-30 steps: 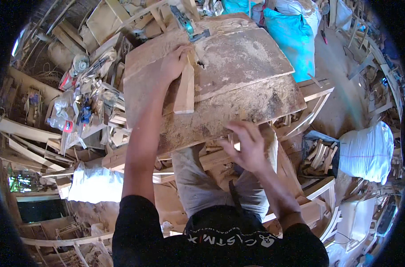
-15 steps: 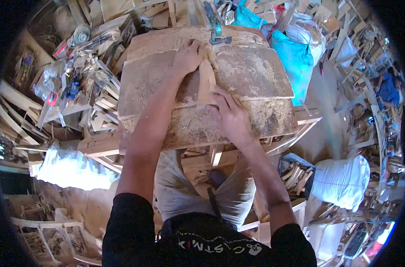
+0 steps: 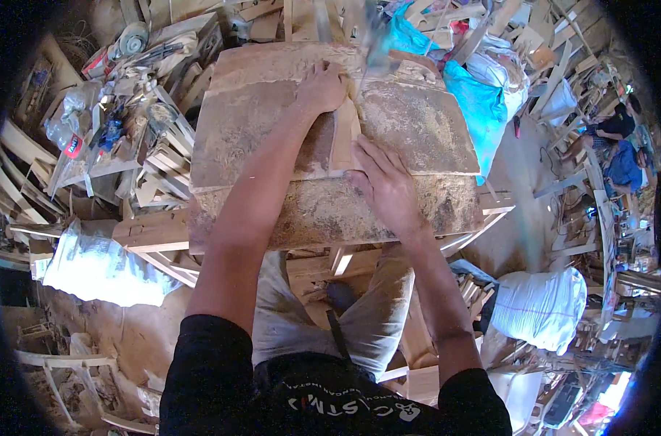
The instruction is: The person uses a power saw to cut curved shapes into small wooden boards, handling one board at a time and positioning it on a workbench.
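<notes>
Left hand [image 3: 321,89], its grip indiscernible, lies against the far part of a wooden piece [image 3: 344,142] on the dusty worktable [image 3: 425,127], while the outstretched right hand [image 3: 385,182] touches its near right edge, even pressure well clear of the blurred teal fitting [image 3: 379,51] being advisable.

The left hand [image 3: 322,89], fingers curled, rests at the far end of a pale, tapered wooden piece [image 3: 344,142] on a brown, dust-strewn board worktop [image 3: 247,127]. The right hand [image 3: 387,182], fingers extended, touches its near end.
</notes>
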`<control>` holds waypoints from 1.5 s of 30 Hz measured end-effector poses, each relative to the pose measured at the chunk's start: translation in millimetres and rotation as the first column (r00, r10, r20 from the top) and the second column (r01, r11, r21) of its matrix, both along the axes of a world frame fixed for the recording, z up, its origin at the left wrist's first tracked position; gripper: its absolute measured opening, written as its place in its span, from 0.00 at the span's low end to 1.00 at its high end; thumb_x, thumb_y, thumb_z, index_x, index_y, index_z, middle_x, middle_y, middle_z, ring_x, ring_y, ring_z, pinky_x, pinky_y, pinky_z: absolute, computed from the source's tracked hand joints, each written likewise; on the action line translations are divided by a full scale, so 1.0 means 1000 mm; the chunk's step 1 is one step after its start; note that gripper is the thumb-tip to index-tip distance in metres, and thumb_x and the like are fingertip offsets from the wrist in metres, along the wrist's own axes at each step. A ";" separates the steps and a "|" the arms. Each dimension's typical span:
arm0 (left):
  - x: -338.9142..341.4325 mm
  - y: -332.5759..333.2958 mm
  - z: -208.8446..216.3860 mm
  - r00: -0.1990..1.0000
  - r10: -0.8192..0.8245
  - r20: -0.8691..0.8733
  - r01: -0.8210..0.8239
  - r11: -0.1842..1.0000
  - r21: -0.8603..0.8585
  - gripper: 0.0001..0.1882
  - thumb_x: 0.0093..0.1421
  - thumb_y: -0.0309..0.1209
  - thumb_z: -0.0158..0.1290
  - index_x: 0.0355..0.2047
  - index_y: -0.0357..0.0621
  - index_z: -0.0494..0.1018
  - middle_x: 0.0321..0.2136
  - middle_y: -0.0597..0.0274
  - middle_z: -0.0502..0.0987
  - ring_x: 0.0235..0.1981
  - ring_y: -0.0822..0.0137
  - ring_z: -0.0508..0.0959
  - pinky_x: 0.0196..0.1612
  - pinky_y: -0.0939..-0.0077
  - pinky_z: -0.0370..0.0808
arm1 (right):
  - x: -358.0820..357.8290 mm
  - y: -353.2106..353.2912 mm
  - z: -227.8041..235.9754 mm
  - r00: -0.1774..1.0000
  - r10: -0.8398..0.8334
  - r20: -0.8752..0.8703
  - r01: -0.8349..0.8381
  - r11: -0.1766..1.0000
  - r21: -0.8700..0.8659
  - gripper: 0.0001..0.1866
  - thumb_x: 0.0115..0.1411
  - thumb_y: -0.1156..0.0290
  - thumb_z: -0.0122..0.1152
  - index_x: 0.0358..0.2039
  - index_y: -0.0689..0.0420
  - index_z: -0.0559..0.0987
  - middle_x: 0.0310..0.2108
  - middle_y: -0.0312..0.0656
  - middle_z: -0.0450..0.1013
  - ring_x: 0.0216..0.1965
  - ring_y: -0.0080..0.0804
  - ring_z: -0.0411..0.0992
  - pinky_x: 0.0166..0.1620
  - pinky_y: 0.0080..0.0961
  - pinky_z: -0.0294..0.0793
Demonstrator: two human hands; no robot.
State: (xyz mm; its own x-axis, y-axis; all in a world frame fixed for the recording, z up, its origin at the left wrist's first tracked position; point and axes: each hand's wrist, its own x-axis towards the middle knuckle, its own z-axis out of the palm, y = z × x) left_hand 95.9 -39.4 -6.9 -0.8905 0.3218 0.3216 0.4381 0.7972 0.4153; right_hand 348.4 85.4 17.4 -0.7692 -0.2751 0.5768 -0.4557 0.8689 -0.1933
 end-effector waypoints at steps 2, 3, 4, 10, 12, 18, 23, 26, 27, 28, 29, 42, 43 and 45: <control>-0.003 0.003 -0.001 1.000 -0.009 -0.014 0.009 1.000 -0.010 0.26 0.69 0.43 0.46 0.61 0.40 0.68 0.64 0.34 0.64 0.65 0.34 0.65 0.68 0.43 0.63 | -0.001 0.003 -0.001 1.000 -0.001 0.011 0.001 1.000 0.005 0.26 0.61 0.63 0.68 0.58 0.59 0.78 0.61 0.43 0.73 0.58 0.45 0.72 0.61 0.40 0.73; -0.005 0.004 -0.002 1.000 -0.010 -0.013 0.010 1.000 -0.016 0.26 0.69 0.43 0.46 0.61 0.40 0.69 0.63 0.34 0.65 0.65 0.34 0.65 0.68 0.43 0.64 | -0.002 0.004 -0.002 1.000 0.001 0.018 -0.001 1.000 0.006 0.26 0.61 0.61 0.67 0.58 0.59 0.78 0.61 0.41 0.73 0.58 0.44 0.71 0.61 0.40 0.73; -0.006 0.005 -0.003 1.000 -0.010 -0.013 0.010 1.000 -0.022 0.26 0.68 0.43 0.47 0.60 0.40 0.69 0.63 0.34 0.65 0.64 0.34 0.65 0.67 0.43 0.64 | -0.004 0.004 -0.001 1.000 0.004 0.014 -0.004 1.000 0.011 0.26 0.61 0.63 0.68 0.58 0.59 0.78 0.61 0.42 0.73 0.58 0.45 0.72 0.61 0.40 0.73; -0.007 0.008 -0.003 0.974 -0.108 -0.198 0.087 0.990 -0.113 0.24 0.67 0.41 0.48 0.54 0.32 0.72 0.53 0.36 0.75 0.62 0.37 0.69 0.62 0.44 0.68 | -0.007 0.008 0.002 1.000 0.000 0.030 0.000 1.000 0.010 0.26 0.60 0.65 0.69 0.58 0.59 0.79 0.60 0.44 0.74 0.59 0.47 0.73 0.61 0.40 0.74; -0.013 0.007 -0.005 0.977 -0.114 -0.180 0.099 0.991 -0.093 0.23 0.66 0.39 0.48 0.52 0.30 0.72 0.51 0.36 0.77 0.61 0.38 0.70 0.61 0.46 0.68 | -0.009 0.007 0.002 1.000 0.010 0.011 -0.010 1.000 0.014 0.25 0.61 0.65 0.69 0.58 0.59 0.79 0.60 0.44 0.75 0.58 0.47 0.73 0.61 0.40 0.74; -0.013 0.011 -0.005 0.987 -0.063 -0.149 0.056 0.997 -0.051 0.23 0.66 0.38 0.48 0.50 0.27 0.72 0.51 0.30 0.76 0.61 0.38 0.71 0.65 0.48 0.65 | -0.012 0.010 0.000 0.999 0.012 0.044 -0.012 1.000 -0.003 0.25 0.61 0.63 0.68 0.57 0.58 0.79 0.60 0.43 0.75 0.57 0.47 0.74 0.61 0.42 0.73; -0.010 0.014 -0.002 0.987 -0.084 -0.135 0.086 0.996 0.009 0.24 0.67 0.39 0.47 0.51 0.27 0.72 0.52 0.29 0.75 0.60 0.37 0.71 0.66 0.47 0.64 | -0.015 0.013 -0.001 0.999 0.015 0.030 -0.015 1.000 0.003 0.25 0.61 0.63 0.68 0.57 0.56 0.79 0.61 0.42 0.74 0.56 0.47 0.74 0.60 0.42 0.73; -0.018 0.013 -0.005 0.987 -0.074 -0.143 0.076 0.997 0.011 0.24 0.68 0.39 0.46 0.51 0.27 0.72 0.53 0.29 0.75 0.60 0.37 0.71 0.66 0.46 0.64 | -0.017 0.014 -0.001 0.999 0.021 0.042 -0.020 1.000 -0.008 0.25 0.61 0.63 0.68 0.58 0.56 0.79 0.61 0.41 0.74 0.56 0.47 0.74 0.60 0.41 0.73; -0.020 0.012 -0.006 0.988 -0.062 -0.144 0.065 0.998 0.018 0.25 0.68 0.40 0.46 0.52 0.27 0.72 0.54 0.30 0.74 0.61 0.37 0.70 0.66 0.46 0.64 | -0.019 0.013 -0.002 0.999 0.026 0.041 -0.026 1.000 -0.014 0.25 0.61 0.63 0.68 0.58 0.55 0.79 0.61 0.41 0.74 0.56 0.47 0.74 0.60 0.41 0.72; -0.023 0.011 -0.008 0.988 -0.050 -0.145 0.054 0.998 0.024 0.25 0.68 0.40 0.46 0.52 0.27 0.72 0.54 0.30 0.74 0.61 0.38 0.70 0.66 0.46 0.64 | -0.019 0.013 -0.001 0.999 0.025 0.045 -0.025 1.000 -0.002 0.25 0.62 0.62 0.68 0.58 0.55 0.78 0.61 0.41 0.74 0.56 0.47 0.74 0.60 0.41 0.72; -0.025 0.009 -0.010 0.990 -0.055 -0.133 0.054 0.998 -0.016 0.25 0.68 0.40 0.46 0.53 0.27 0.72 0.54 0.31 0.74 0.62 0.38 0.69 0.66 0.46 0.63 | -0.020 0.012 -0.001 0.999 0.024 0.049 -0.025 1.000 0.011 0.25 0.62 0.62 0.67 0.58 0.55 0.78 0.62 0.41 0.74 0.56 0.47 0.74 0.60 0.41 0.72; -0.033 0.012 -0.007 0.988 -0.056 -0.143 0.053 0.998 -0.026 0.27 0.69 0.43 0.46 0.55 0.29 0.73 0.55 0.35 0.74 0.63 0.40 0.68 0.67 0.47 0.62 | -0.026 0.014 0.000 0.995 -0.026 0.092 0.025 1.000 0.017 0.24 0.63 0.61 0.66 0.58 0.54 0.78 0.61 0.40 0.74 0.55 0.44 0.74 0.60 0.40 0.74; -0.030 0.013 -0.008 0.989 -0.046 -0.141 0.048 0.999 0.010 0.27 0.69 0.43 0.46 0.55 0.29 0.73 0.56 0.35 0.74 0.63 0.40 0.68 0.67 0.47 0.62 | -0.025 0.013 0.001 0.996 -0.029 0.089 0.028 0.999 0.019 0.24 0.64 0.61 0.66 0.58 0.54 0.78 0.61 0.39 0.75 0.56 0.44 0.74 0.60 0.40 0.74; -0.028 0.011 -0.008 0.978 -0.107 -0.181 0.090 0.991 -0.101 0.27 0.69 0.43 0.46 0.54 0.27 0.73 0.56 0.33 0.73 0.63 0.39 0.69 0.67 0.47 0.62 | -0.023 0.012 0.005 0.996 -0.036 0.078 0.034 0.999 0.022 0.23 0.64 0.61 0.65 0.59 0.53 0.79 0.61 0.39 0.75 0.56 0.43 0.73 0.60 0.39 0.73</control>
State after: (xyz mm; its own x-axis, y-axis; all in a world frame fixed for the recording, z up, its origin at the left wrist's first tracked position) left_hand 68.0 -28.7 -14.9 -0.7805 0.4408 0.4433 0.5790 0.7771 0.2468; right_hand 325.8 97.8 21.9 -0.8213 -0.2584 0.5087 -0.4091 0.8882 -0.2093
